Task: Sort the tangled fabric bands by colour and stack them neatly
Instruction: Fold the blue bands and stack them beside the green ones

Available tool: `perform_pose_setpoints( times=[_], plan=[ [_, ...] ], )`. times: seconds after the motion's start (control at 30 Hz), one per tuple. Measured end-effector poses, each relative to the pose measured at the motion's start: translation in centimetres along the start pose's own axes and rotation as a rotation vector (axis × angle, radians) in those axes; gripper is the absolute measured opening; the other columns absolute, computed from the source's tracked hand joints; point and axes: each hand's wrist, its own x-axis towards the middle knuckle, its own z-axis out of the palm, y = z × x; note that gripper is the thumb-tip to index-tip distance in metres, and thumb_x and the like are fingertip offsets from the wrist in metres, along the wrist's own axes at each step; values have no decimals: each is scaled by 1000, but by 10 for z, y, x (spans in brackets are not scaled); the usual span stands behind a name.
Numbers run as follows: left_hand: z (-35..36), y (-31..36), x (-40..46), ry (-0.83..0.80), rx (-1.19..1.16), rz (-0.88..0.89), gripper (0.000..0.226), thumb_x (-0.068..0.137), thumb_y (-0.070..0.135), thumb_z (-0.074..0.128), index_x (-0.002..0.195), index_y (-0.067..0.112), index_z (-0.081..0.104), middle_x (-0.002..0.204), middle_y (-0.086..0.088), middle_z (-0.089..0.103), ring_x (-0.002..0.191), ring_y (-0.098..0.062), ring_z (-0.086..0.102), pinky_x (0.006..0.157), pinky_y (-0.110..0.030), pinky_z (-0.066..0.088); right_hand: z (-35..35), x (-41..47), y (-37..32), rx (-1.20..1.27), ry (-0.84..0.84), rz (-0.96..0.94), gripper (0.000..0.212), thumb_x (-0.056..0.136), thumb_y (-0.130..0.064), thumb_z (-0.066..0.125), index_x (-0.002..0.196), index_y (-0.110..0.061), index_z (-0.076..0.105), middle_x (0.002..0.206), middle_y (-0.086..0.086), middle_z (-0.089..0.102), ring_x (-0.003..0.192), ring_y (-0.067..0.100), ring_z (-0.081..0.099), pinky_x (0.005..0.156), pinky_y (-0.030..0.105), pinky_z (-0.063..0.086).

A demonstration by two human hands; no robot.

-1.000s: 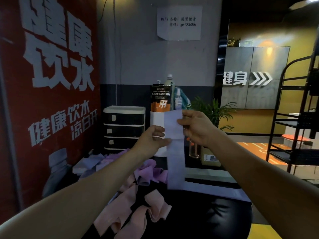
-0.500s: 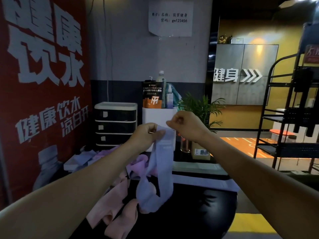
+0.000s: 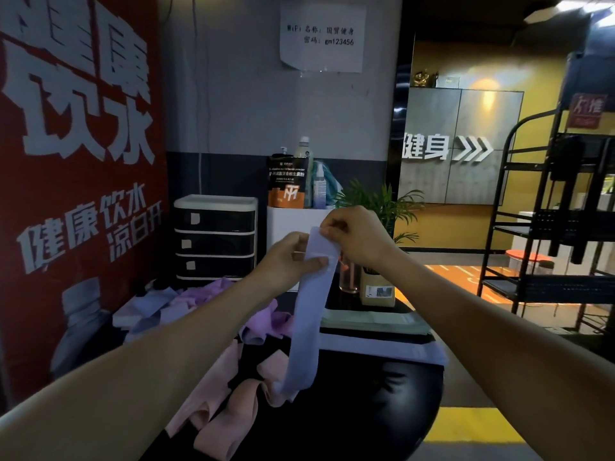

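- Black table (image 3: 382, 410): tangled pink bands (image 3: 226, 404) and purple bands (image 3: 263, 322) left unsorted; flat pale stacks (image 3: 372, 322) at far edge, judged already sorted.
- Drawer unit (image 3: 215, 237), three dark drawers: contents not discernible.
- White box (image 3: 286, 224): holding pouch (image 3: 287, 185) and bottles.
- Lavender band (image 3: 311, 314): raised above table, hanging, lower end trailing onto pink heap.
- Left hand (image 3: 288, 262): thumb and fingers pinching band's upper part.
- Right hand (image 3: 357, 237): curled fingers pinching top edge.

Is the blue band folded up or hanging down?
Hanging down: both hands pinch the blue band's top; it drapes to the table.
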Motion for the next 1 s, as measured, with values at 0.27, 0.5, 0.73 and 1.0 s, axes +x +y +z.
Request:
perform_pose_setpoints(
  times=[0.27, 0.5, 0.73, 1.0],
  plan=[
    [30, -14, 2, -85, 36, -73, 8, 89, 14, 62, 94, 8, 60, 98, -15, 64, 82, -22, 58, 74, -32, 45, -8, -8, 36, 106, 185, 274, 15, 91, -11, 56, 85, -7, 69, 79, -2, 59, 66, 6, 49, 51, 3, 32],
    [27, -56, 1, -264, 216, -137, 49, 64, 42, 78, 88, 6, 56, 82, -9, 53, 78, -16, 46, 72, -31, 35, -17, -24, 83, 259, 358, 602, 20, 93, -11, 50, 97, -4, 69, 88, 10, 57, 83, 25, 51, 69, 32, 40],
    [11, -86, 5, -370, 674, -153, 15, 82, 19, 66, 77, 10, 54, 72, -2, 49, 66, -15, 42, 60, -27, 31, -6, -51, 129, 287, 365, 775, 19, 91, -11, 53, 81, -3, 67, 77, 11, 56, 78, 26, 50, 74, 41, 49],
    [2, -116, 8, -253, 718, -325, 18, 89, 13, 57, 72, 13, 51, 64, 5, 41, 63, -12, 42, 45, -14, 27, 9, -84, 176, 293, 416, 946, 16, 90, -12, 56, 77, -6, 63, 83, 14, 60, 83, 30, 55, 82, 43, 49]
  ],
)
